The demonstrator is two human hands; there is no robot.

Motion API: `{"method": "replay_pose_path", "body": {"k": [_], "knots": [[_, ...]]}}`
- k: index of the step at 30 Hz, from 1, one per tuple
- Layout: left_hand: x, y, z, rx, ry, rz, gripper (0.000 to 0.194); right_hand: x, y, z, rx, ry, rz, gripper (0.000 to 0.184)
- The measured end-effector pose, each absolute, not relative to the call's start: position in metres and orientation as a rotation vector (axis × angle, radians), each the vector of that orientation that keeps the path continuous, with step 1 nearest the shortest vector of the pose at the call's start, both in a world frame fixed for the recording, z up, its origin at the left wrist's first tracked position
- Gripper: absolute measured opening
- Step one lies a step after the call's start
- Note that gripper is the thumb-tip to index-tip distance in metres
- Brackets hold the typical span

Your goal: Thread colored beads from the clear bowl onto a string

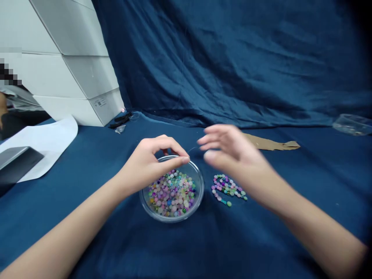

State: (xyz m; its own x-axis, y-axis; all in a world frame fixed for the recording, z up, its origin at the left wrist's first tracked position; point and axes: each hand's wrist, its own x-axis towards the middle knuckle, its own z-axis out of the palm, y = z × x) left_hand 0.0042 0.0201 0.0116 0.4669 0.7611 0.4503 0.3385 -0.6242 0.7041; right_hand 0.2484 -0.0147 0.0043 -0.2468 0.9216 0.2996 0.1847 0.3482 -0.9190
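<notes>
A clear round bowl (151,204) full of small pastel beads sits on the blue cloth in front of me. My left hand (151,162) hovers over the bowl's far rim, thumb and forefinger pinched on the end of a thin clear thread (192,148). My right hand (229,153) is just right of it, blurred by motion, its fingers half spread near the thread's other end. A short strand of strung beads (226,189) lies coiled on the cloth to the right of the bowl, under my right hand.
Stacked white boxes (72,58) stand at the back left, with white paper (49,139) and a dark flat object (14,159) in front. A brown cardboard scrap (270,144) lies behind my right hand. A clear plastic bag (353,124) rests far right. Blue cloth drapes behind.
</notes>
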Motion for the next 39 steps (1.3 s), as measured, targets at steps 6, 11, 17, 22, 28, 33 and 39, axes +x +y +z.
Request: {"method": "replay_pose_path", "body": {"k": [6, 11, 17, 22, 28, 33, 39], "knots": [[0.006, 0.017, 0.011, 2.163, 0.841, 1.166, 0.005, 0.225, -0.011, -0.009, -0.73, -1.517, 1.598, 0.046], [0.006, 0.016, 0.007, 2.14, 0.838, 1.142, 0.009, 0.224, -0.011, -0.008, -0.84, -1.425, 1.705, 0.037], [0.005, 0.018, 0.002, 2.055, 0.812, 1.133, 0.008, 0.23, -0.012, -0.016, -0.885, -1.608, 1.342, 0.024], [0.005, 0.019, -0.001, 1.951, 0.815, 1.216, 0.006, 0.239, -0.007, -0.016, -0.972, -1.693, 1.223, 0.021], [0.005, 0.013, 0.005, 2.178, 0.711, 1.245, 0.003, 0.247, -0.007, -0.007, -0.877, -1.561, 1.559, 0.02], [0.01, 0.003, 0.016, 2.412, 0.535, 1.264, 0.005, 0.249, -0.017, 0.007, -0.677, -1.524, 1.902, 0.041], [0.015, -0.003, 0.028, 2.594, 0.59, 1.206, 0.006, 0.249, -0.017, 0.009, -0.724, -1.573, 1.813, 0.026]]}}
